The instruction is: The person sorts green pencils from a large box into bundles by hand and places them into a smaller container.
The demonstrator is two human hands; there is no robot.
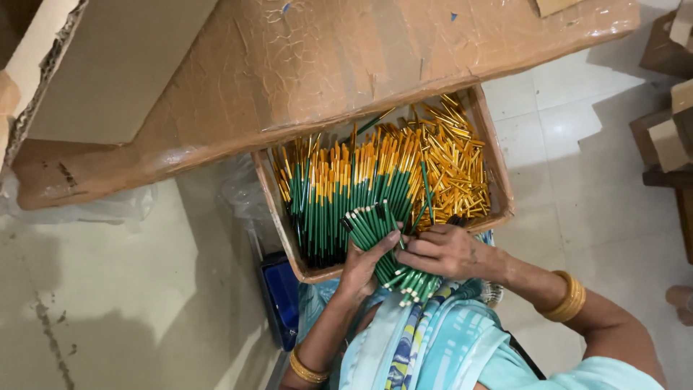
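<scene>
Fingers (381,242) of the left hand (364,267) are curling round a bundle of green pencils (379,242), thumb pressing on the bundle's side. Right hand (440,251) is closing over the same bundle from the other side, fingers wrapping it, so both hands are gripping it together. Bundle is hanging just over the near edge of the cardboard box (498,180), tilted, dark tips pointing up-left & pale ends pointing down toward the person's lap.

Inside the box, more green-and-yellow pencils (339,195) are lying packed on the left; loose gold caps (455,159) are piling up on the right. A big taped carton (317,65) is overhanging the box's far side. Gold bangles (567,297) are sitting on the right wrist, nr the box's corner. Blue crate (281,289) is standing below the box's left edge.
</scene>
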